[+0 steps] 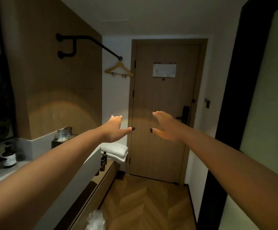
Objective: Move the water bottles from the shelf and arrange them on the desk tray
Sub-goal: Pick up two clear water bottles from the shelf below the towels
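Two bare arms reach forward at chest height in a dim hotel entryway, the left hand [114,130] and right hand [165,128] both spread wide, palms down, holding nothing. Small dark bottles [103,161] stand on a low wooden shelf [109,166] at left, just beside folded white towels [116,151]. Beyond the hands is a closed wooden door [164,100]

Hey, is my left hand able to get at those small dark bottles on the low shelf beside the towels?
Probably yes. The left hand is open, holding nothing, raised above the dark bottles, which stand exposed at the shelf edge beside the folded towels.
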A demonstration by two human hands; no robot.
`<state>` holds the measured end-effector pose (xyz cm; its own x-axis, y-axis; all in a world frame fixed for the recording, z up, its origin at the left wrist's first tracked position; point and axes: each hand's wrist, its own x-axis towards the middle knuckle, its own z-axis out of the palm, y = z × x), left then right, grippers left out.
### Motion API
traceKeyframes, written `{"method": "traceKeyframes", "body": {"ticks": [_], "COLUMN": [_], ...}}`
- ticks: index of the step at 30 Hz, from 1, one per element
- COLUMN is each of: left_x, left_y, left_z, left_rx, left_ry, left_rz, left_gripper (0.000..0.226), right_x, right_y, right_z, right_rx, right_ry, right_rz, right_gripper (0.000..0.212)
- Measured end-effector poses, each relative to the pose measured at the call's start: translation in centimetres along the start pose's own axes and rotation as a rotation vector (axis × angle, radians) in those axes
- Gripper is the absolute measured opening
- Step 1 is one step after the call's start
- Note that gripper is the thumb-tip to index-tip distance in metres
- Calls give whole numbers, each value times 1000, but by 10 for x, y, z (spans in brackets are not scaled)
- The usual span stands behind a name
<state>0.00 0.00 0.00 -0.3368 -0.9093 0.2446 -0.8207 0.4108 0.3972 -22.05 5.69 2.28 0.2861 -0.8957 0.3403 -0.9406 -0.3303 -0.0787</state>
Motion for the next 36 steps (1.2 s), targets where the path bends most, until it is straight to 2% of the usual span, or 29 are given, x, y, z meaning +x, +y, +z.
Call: {"method": "traceKeyframes", "body": {"ticks": [3,7,12,26,36], "left_x": [13,41,92,278,387], "left_y": [-7,-16,-41,-182,-227], "left_z": [7,20,32,40,80], "left_rx": [33,-106,-39,20,12], "left_ry": [-13,-51,-34,-94,-172], "left_rz": [-15,-45,-6,-13,-30], "left_gripper": [81,79,79,76,78], "right_x": [15,45,100,302,388], "right_y": [11,26,42,84,146], "right_z": [12,36,67,160,213], "right_rx": [9,60,89,45,88], "right_ry": [7,18,5,-82,-107], "right_rz": [29,85,107,172,165], "right_gripper": [70,69,69,66,64]}}
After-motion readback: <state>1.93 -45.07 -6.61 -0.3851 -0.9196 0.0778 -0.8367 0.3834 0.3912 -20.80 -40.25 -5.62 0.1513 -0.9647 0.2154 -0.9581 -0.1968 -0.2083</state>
